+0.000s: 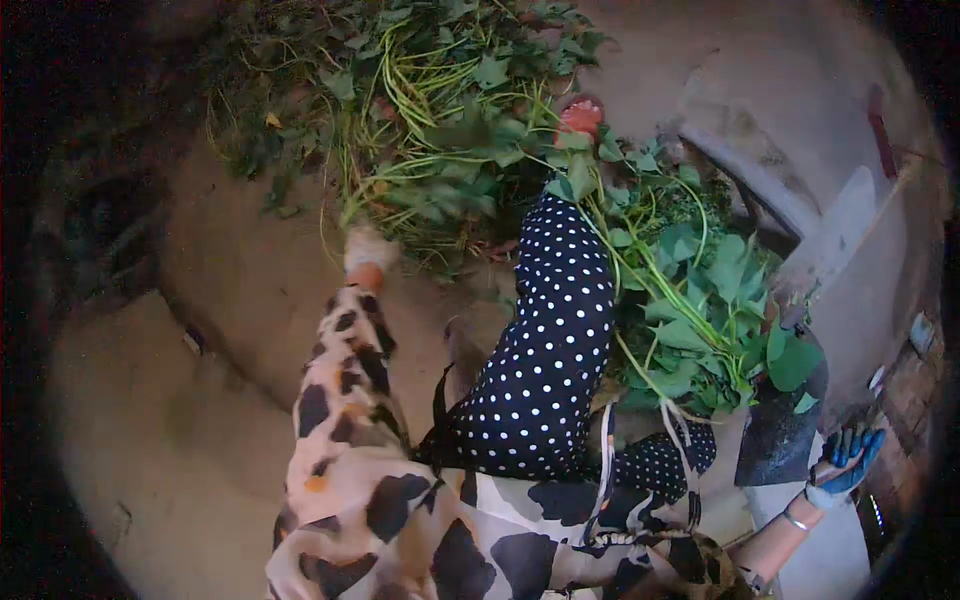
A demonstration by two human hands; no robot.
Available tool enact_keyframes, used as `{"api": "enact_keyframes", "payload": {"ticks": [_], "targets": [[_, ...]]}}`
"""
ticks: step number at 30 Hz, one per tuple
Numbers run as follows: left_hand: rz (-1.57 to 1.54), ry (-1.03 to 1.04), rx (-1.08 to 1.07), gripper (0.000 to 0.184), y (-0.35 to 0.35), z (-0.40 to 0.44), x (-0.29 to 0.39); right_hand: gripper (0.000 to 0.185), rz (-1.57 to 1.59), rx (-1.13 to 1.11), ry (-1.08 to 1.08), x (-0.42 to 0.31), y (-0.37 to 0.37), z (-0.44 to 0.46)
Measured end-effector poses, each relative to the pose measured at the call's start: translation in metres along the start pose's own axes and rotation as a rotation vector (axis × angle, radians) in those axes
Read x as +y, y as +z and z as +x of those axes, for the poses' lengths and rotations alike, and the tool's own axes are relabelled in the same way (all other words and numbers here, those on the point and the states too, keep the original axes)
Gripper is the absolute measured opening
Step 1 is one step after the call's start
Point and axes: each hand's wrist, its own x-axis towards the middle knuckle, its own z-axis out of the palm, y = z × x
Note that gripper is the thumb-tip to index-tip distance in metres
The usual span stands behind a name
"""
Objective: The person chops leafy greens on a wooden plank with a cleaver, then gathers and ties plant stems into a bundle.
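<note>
My left hand (369, 250), in a pale glove, is at the near edge of a big heap of leafy green vines (430, 90). Their long stems draw together at its fingers, which look closed round them, though blur hides the detail. Far to the lower right is my right hand (848, 465), in a blue-coated glove, with fingers apart and slightly bent and nothing visible in them. Between the hands, a second bunch of vines (700, 320) with broad leaves lies beside my polka-dot trouser leg (545, 330).
Bare ground (230, 400) spreads to the left. A red shoe (580, 118) shows among the leaves. At the right are a pale slab or board (755, 180), a dark flat piece (780, 440) and a reddish strip (880, 130).
</note>
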Motion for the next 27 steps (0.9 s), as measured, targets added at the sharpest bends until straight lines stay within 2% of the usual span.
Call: {"api": "enact_keyframes", "payload": {"ticks": [1, 2, 4, 5, 6, 7, 8, 9, 11, 12, 14, 15, 16, 18, 22, 23, 24, 25, 26, 27], "targets": [[0.373, 0.161, 0.318, 0.053, 0.053, 0.057, -0.054, 0.039, -0.158, 0.364, -0.091, -0.004, -0.004, -0.008], [0.379, 0.160, 0.315, 0.053, 0.055, 0.065, -0.071, 0.039, -0.155, 0.369, -0.086, 0.002, 0.020, -0.002], [-0.529, -0.248, 0.286, 0.049, 0.055, 0.075, -0.080, 0.039, -0.357, 1.093, -0.238, 0.022, 0.082, 0.018], [-0.645, -0.304, 0.457, 0.047, 0.021, 0.014, -0.033, 0.041, -0.396, 1.062, -0.365, 0.027, 0.075, 0.013], [-0.841, -0.221, 0.363, 0.048, 0.025, 0.001, -0.011, 0.041, -0.271, 0.617, -0.331, 0.008, 0.019, 0.002], [-1.034, -0.137, 0.265, 0.049, 0.031, -0.006, 0.005, 0.041, -0.113, 0.093, -0.169, -0.011, -0.036, -0.008], [-1.059, -0.125, 0.126, 0.049, 0.042, -0.009, 0.030, 0.041, -0.052, -0.287, 0.021, -0.030, -0.091, -0.018], [-1.079, -0.117, -0.012, 0.049, 0.053, -0.010, 0.046, 0.041, -0.054, -0.280, 0.030, -0.029, -0.086, -0.017], [-1.780, -0.104, -0.583, 0.051, 0.175, 0.079, 0.056, 0.041, -0.031, -0.399, 0.023, -0.022, -0.060, -0.010], [-1.773, -0.102, -0.589, 0.051, 0.166, 0.073, 0.066, 0.041, -0.034, -0.391, 0.022, -0.024, -0.067, -0.016], [-1.887, -0.128, -0.274, 0.049, 0.138, 0.049, 0.098, 0.039, -0.170, 0.316, -0.229, -0.034, -0.083, -0.040], [-1.863, 0.314, -0.253, 0.051, 0.163, 0.081, 0.092, 0.041, -0.166, 0.020, -0.101, -0.026, -0.066, -0.031], [-1.805, 0.402, -0.149, 0.049, 0.153, 0.079, 0.096, 0.041, -0.168, 0.024, -0.104, -0.024, -0.063, -0.018], [-1.627, 0.522, 0.058, 0.046, 0.139, 0.066, 0.100, 0.045, -0.056, -0.495, 0.127, -0.022, -0.057, -0.001], [-1.044, 0.771, 0.504, 0.041, 0.098, 0.036, 0.082, 0.048, -0.006, -0.560, 0.159, -0.020, -0.051, -0.001], [-1.023, 0.797, 0.517, 0.039, 0.089, 0.030, 0.072, 0.050, 0.059, -0.384, 0.177, -0.025, -0.055, -0.014], [-1.550, 0.646, 0.162, 0.044, 0.095, 0.033, 0.053, 0.051, 0.126, -0.212, 0.193, -0.030, -0.061, -0.022], [-2.028, 0.449, -0.242, 0.049, 0.103, 0.043, 0.021, 0.053, 0.008, -0.466, -0.047, 0.011, 0.019, 0.001], [-2.019, 0.588, -0.326, 0.056, 0.103, 0.047, -0.024, 0.053, 0.018, -0.476, -0.066, 0.022, 0.053, 0.016], [-1.997, 0.726, -0.414, 0.063, 0.093, 0.043, -0.062, 0.052, -0.265, 0.332, -0.083, 0.026, 0.079, 0.025]]}}
